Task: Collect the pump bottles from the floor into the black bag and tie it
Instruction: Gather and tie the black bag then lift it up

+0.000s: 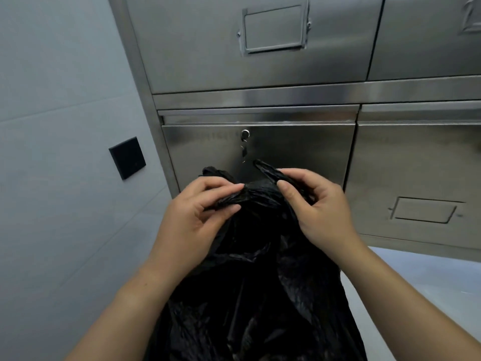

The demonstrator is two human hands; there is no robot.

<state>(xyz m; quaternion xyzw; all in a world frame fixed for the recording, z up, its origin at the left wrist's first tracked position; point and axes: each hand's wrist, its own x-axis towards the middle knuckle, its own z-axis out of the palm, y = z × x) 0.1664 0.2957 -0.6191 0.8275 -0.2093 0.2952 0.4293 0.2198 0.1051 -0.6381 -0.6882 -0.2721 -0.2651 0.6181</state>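
A black plastic bag [255,295] hangs full and crinkled in the lower middle of the head view. Its top is gathered into two twisted ends between my hands. My left hand [195,212] pinches the left end with thumb and fingers. My right hand [317,207] grips the right end, whose tip sticks up past my fingers. The two ends cross between my thumbs. No pump bottle is visible; the bag's inside is hidden.
A stainless steel cabinet [260,147] with drawers stands straight ahead, close behind the bag; a key [244,142] hangs from its lock. A grey tiled wall [65,100] with a black square panel [127,157] is on the left. Pale floor [429,287] shows at lower right.
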